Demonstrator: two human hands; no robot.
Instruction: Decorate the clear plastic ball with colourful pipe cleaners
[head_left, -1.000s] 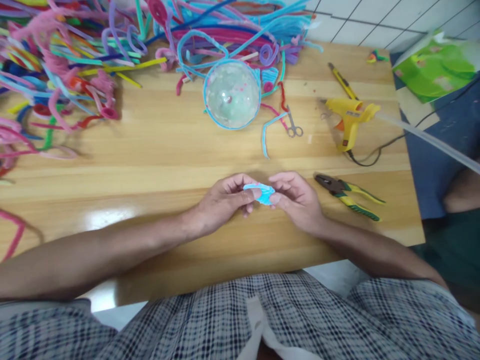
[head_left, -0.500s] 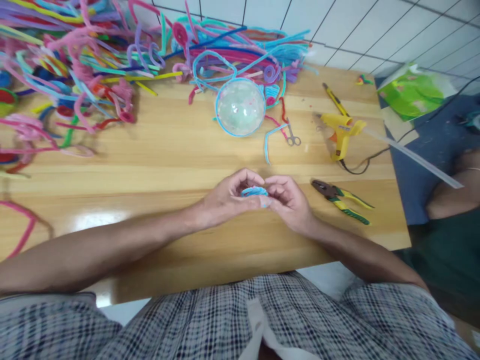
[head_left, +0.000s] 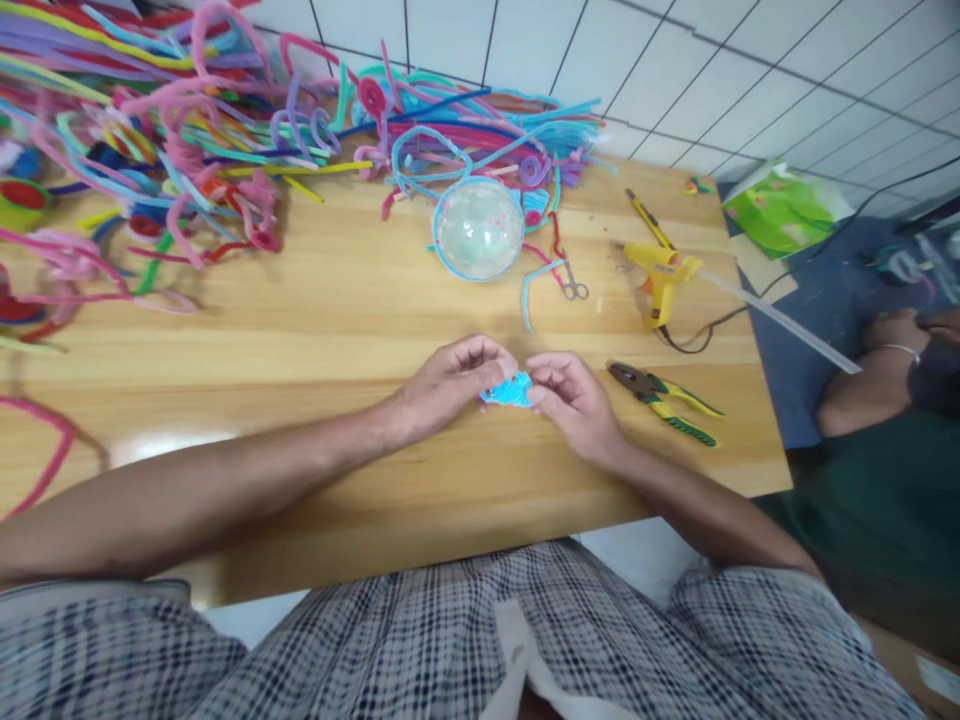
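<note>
"What have you got on your feed?"

"I'm looking down past a checked shirt (head_left: 540, 620) at two bare hands over a wooden table (head_left: 337, 345). Between them is a small blue fuzzy piece (head_left: 510, 390), held close to the person's side of the table."

"And the left hand?"

"The left hand (head_left: 459, 380) is pinching it, thumb on top and fingers curled behind. The right hand (head_left: 576, 402) grips the other end between thumb and fingertips, the rest of its fingers bent. I can't tell whether the piece touches the wood."

"Anything close by?"

"I've got pliers (head_left: 660, 402) lying just right of the right hand. Beyond them is a yellow glue gun (head_left: 660, 280), its glue stick (head_left: 780, 320) poking past the table edge, with a knife (head_left: 649, 219) just behind it."

"Further off?"

"A clear bowl (head_left: 480, 235) with a blue rim, scissors (head_left: 574, 290) near it among loose strips, and a big tangle of coloured pipe cleaners (head_left: 187, 150) at far left. I also see part of another person (head_left: 862, 510) beyond the right edge."
</note>
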